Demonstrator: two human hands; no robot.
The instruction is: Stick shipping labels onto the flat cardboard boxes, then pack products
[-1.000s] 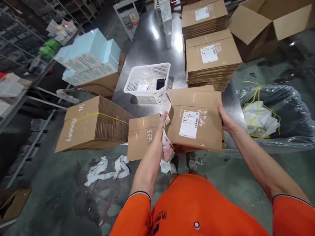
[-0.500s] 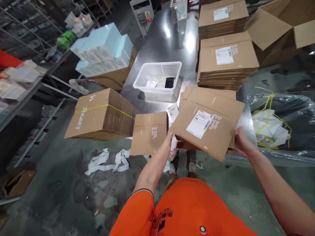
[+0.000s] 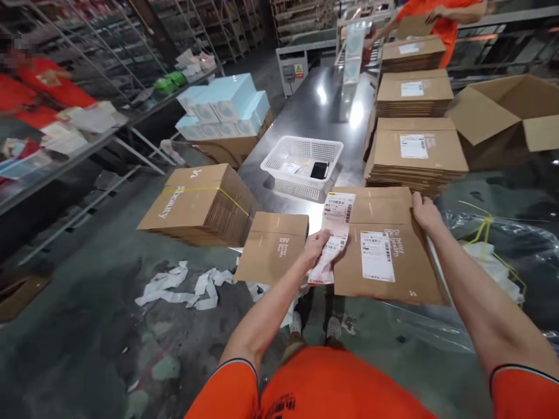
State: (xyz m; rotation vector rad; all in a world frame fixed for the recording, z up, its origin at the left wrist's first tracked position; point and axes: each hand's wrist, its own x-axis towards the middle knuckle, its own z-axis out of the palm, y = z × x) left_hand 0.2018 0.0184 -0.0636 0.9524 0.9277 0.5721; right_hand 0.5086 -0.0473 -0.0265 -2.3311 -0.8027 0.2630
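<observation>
Left hand (image 3: 316, 248) closed on a long white printed paper label strip (image 3: 339, 210), thumb on top. Right hand (image 3: 428, 216) at the right edge of a flat brown cardboard carton (image 3: 376, 221), fingertips over the rim; can't tell if it's clamped or just steadying. Carton lies face up between the hands at the table's near end, a white shipping label (image 3: 378, 257) on it; strip overlaps its left edge.

Room: narrow gap left of the carton, before a smaller flat brown carton (image 3: 273, 247); left hand is in it. Carton's near edge shows against the grey concrete floor (image 3: 244, 326). Behind: white perforated plastic basket (image 3: 301, 166) and brown labelled carton stack (image 3: 417, 152), bare shiny metal table (image 3: 305, 110) between them. Beyond the right forearm, a clear plastic bag (image 3: 539, 256) with white scraps.

Vs half a second ago: carton was skewed, now nearly square to the body; strip was mostly tucked behind it, now lies printed side up. Right hand has gone farther up the edge. View sits higher; orange-shirted co-workers now show at far end and left.

Unclear: left fingers under the strip, whatever is under the carton, right thumb. Bag partly behind forearm. Right sleeve cut off by frame. Small print unreadable.
</observation>
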